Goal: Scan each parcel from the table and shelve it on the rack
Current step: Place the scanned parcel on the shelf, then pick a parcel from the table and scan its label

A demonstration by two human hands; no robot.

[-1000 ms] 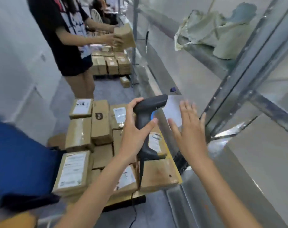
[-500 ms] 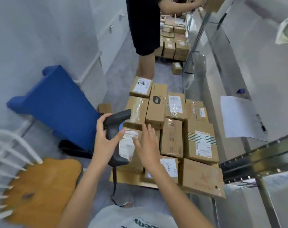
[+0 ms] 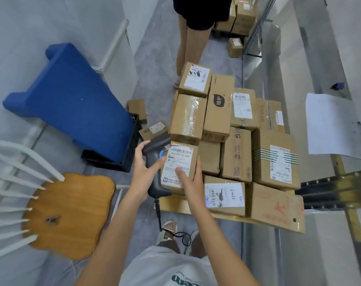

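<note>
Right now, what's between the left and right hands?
In the head view, a labelled parcel stands between them. The left hand grips the scanner against its left side; the right hand rests on its label and right edge.

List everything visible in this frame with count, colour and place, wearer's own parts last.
parcels: over a dozen, brown cardboard, packed on the table
labelled parcel: one, brown with white label, near-left of the pile, right hand on it
table: one, yellowish edge showing under the pile
parcels on floor: at least two, brown, left of the table
far parcels: several, brown, top
paper sheet: one, white, on the rack
rack: one, grey metal, right
chair: one, wooden seat, white spindles, lower left
cushion: one, blue, on black crate
other person: one, black clothes, top
scanner: one, black, in left hand
left hand: grips scanner
right hand: open on labelled parcel
</note>
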